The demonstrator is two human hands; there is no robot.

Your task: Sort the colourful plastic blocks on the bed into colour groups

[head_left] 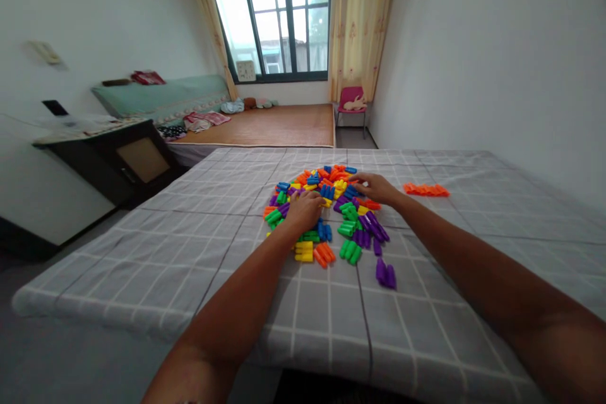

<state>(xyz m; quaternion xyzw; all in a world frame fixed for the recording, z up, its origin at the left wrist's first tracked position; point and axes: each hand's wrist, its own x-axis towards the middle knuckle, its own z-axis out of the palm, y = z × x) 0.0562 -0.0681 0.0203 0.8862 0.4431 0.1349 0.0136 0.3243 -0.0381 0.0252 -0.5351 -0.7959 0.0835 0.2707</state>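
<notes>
Many plastic pieces in orange, yellow, green, blue and purple lie in a loose pile on the checked cloth. My left hand (307,209) rests over the pile's middle, palm down, its fingertips near yellow pieces (327,202); what lies under it is hidden. At the pile's right back side, my right hand (375,188) reaches in beside blue pieces (351,191), fingers apart and nothing visibly held. Purple pieces (386,274) lie at the front right, and green ones (350,252) just left of them. A joined orange row (426,190) sits apart on the right.
A grey checked cloth (449,303) covers the table. Beyond it stand a bed with a brown mat (284,126) and a pink chair (352,98). A dark cabinet (137,161) is at the left, a white wall at the right.
</notes>
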